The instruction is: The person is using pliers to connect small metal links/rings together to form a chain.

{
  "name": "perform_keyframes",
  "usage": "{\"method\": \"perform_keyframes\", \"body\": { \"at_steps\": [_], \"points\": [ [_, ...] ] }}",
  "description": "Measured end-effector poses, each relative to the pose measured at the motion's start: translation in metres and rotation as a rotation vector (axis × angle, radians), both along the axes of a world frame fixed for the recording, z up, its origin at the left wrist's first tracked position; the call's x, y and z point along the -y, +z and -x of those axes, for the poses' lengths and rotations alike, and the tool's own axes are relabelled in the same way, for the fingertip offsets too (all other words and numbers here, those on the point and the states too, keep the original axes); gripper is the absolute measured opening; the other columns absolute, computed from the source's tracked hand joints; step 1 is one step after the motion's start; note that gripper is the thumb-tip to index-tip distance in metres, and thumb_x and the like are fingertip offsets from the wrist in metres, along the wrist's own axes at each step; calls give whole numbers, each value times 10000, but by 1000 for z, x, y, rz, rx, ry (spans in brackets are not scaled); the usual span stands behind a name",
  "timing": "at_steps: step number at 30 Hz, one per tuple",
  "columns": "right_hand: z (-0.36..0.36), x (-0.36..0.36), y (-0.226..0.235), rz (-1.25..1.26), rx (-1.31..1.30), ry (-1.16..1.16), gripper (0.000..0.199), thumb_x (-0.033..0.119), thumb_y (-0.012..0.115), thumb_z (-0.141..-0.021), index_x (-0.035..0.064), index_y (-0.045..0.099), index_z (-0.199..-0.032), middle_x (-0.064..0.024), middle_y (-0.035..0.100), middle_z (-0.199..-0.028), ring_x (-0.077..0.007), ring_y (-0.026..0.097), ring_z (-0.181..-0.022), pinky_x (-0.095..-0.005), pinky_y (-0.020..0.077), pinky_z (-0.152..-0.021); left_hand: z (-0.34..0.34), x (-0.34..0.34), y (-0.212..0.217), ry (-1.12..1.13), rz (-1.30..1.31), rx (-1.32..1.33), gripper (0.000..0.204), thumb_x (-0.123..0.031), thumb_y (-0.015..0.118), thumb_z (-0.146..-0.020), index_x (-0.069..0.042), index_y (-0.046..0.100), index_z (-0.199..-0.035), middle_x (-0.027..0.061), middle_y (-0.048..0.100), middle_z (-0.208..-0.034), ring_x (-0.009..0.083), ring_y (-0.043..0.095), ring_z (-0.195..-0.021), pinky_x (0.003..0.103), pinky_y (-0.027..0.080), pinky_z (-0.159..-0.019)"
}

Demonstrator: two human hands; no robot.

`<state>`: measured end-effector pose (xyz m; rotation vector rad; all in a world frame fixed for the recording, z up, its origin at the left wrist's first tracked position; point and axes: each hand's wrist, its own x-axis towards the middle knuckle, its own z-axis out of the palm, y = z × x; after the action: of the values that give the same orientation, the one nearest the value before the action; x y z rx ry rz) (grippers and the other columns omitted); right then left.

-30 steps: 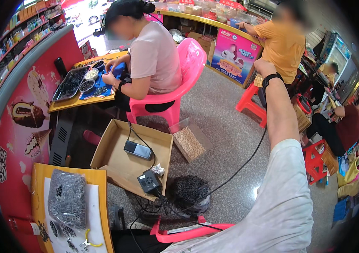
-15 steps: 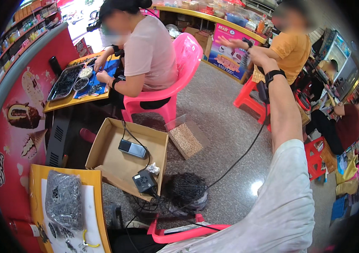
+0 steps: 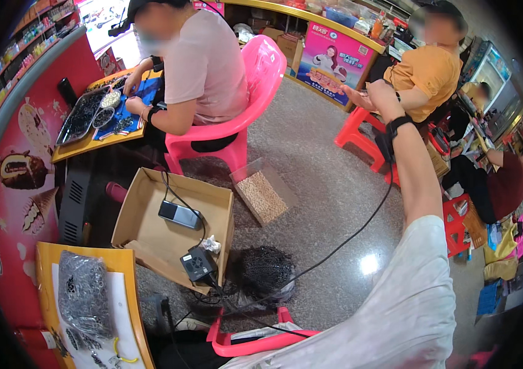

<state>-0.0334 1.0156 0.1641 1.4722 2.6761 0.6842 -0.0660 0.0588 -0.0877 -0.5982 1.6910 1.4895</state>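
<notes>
My right arm reaches far out to the right side. My right hand (image 3: 384,98) is at the open palm (image 3: 357,98) of a co-worker in a yellow shirt, seated across from me. Its fingers look closed and point toward that palm; whatever they hold, if anything, is too small or hidden to make out. Around my wrist sits a black band (image 3: 399,126), with a dark device (image 3: 384,149) hanging beside it. A black cable (image 3: 347,241) runs from there down toward the floor. My left hand is out of the picture.
At lower left, a yellow table (image 3: 45,270) bears a bag of dark small parts (image 3: 84,295) and yellow-handled pliers (image 3: 125,354). A cardboard box (image 3: 145,230) with electronics, a bin of beige pieces (image 3: 263,198) and a black bundle (image 3: 266,270) stand on the floor. Another person works on a pink chair (image 3: 267,74).
My right hand has dipped slightly and its fingers now point down at the co-worker's palm. The co-worker's hand has come lower, palm up. The whole view has shifted slightly.
</notes>
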Motion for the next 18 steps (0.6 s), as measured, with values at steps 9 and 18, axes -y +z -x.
{"method": "perform_keyframes", "body": {
  "at_steps": [9, 18],
  "points": [
    [-25, -36, 2, 139, -132, 152, 320, 226, 437, -870, 8, 670, -898, -200, 665, -1016, -363, 608, -998, -434, 491, -814, 4, -17, 3, 15, -223, -9, 90, -80, 606, -857, -73, 599, -768, 27, 537, -704, 165, 537, -681, 302, 448, -650],
    [107, 391, 22, 649, 40, 1084, 479, 31, 537, -844, 23, 492, -1320, -211, 583, -1227, -384, 559, -1110, -419, 456, -939, 4, -17, 69, -146, -117, -185, 148, -112, 567, -899, -1, 662, -875, 49, 649, -817, 128, 579, -693, 257, 453, -635]
  ]
}}
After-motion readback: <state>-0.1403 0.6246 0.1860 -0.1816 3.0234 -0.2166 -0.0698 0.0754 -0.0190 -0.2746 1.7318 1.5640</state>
